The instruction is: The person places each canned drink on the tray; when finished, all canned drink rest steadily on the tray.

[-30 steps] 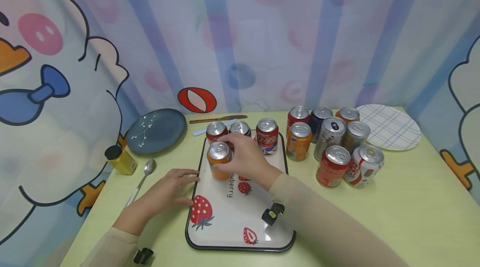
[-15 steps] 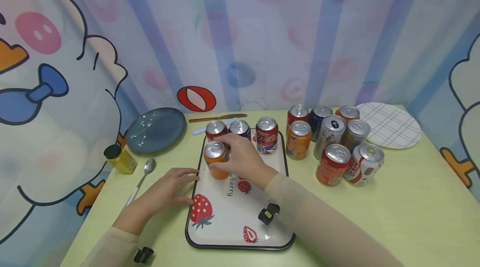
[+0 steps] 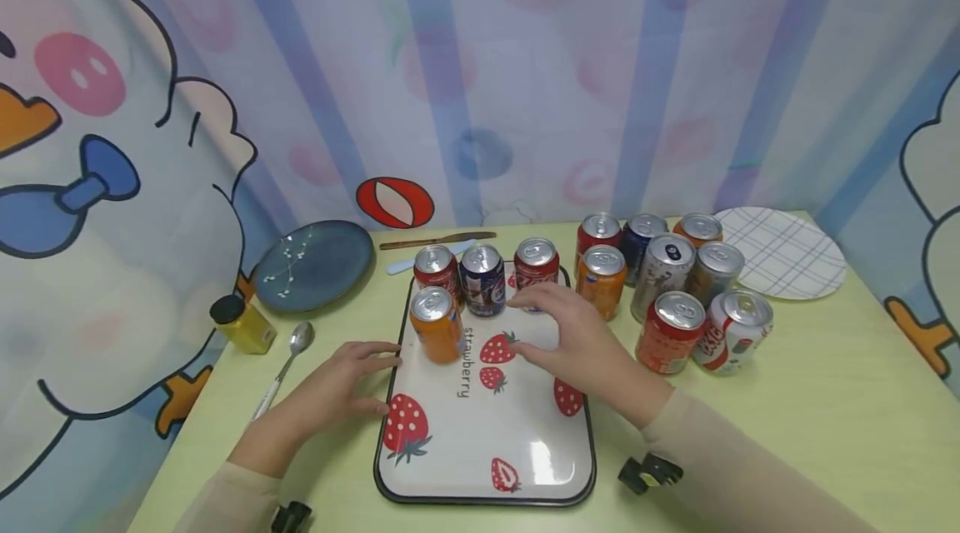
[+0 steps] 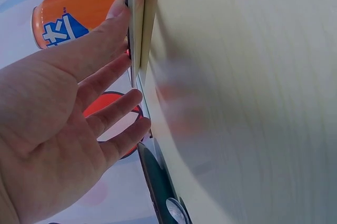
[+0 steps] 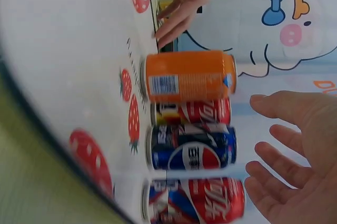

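Note:
An orange soda can [image 3: 437, 329] stands upright on the left side of the white strawberry tray [image 3: 465, 450]. Behind it on the tray are a red cola can [image 3: 435, 264], a dark blue Pepsi can [image 3: 483, 283] and another red cola can [image 3: 536, 261]. My right hand [image 3: 581, 341] hovers over the tray's right side, fingers apart and holding nothing; in the right wrist view it is clear of the cans. At the tray's left edge, my left hand [image 3: 348, 383] rests with fingers spread, fingertips right at the rim.
Several more cans, including a red one [image 3: 670, 333], stand right of the tray before a checked plate [image 3: 780, 254]. To the left are a dark blue plate [image 3: 315, 266], a spoon [image 3: 288, 358] and a yellow bottle [image 3: 243, 323]. A knife [image 3: 438, 240] lies behind the tray.
My right hand has let go of the orange soda can and moved right, away from it. The can now stands on the tray. My left hand has stayed at the tray's edge.

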`<state>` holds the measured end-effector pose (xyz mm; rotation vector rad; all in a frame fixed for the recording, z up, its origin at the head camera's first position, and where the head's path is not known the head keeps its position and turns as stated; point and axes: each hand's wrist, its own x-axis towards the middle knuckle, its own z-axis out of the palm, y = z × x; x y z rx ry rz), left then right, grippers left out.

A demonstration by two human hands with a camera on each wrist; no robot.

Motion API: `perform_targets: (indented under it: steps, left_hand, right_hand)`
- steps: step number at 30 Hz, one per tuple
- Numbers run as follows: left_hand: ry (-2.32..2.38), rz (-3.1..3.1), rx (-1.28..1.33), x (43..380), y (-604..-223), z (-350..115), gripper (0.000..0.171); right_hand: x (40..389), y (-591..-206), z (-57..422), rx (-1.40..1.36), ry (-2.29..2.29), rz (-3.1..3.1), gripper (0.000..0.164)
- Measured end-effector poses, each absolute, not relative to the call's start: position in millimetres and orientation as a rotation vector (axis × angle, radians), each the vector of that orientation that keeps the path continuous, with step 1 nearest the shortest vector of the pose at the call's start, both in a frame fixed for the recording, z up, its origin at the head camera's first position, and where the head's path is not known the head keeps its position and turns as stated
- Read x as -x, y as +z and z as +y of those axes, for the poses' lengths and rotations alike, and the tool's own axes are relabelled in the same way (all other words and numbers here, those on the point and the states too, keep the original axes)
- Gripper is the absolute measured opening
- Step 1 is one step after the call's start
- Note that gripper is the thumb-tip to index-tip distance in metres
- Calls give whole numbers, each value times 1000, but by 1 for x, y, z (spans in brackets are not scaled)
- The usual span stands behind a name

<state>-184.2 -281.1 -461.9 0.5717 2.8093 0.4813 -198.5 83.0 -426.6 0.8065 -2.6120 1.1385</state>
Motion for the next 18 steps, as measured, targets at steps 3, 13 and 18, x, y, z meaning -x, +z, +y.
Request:
perform_targets:
  steps: [3,13,18]
  left_hand:
    - [485,2815,-578,183,-462,-280,65]
    - [487,2824,-616,183,-462,-280,65]
    - [489,2833,-636,183,-463,-282,65]
  right_hand:
    - [192,-426,109,-827,1078,-2583,50]
    - [176,-421,187,-790,787,-2478,52]
    - [177,-417,217,-781,729,-2484,55]
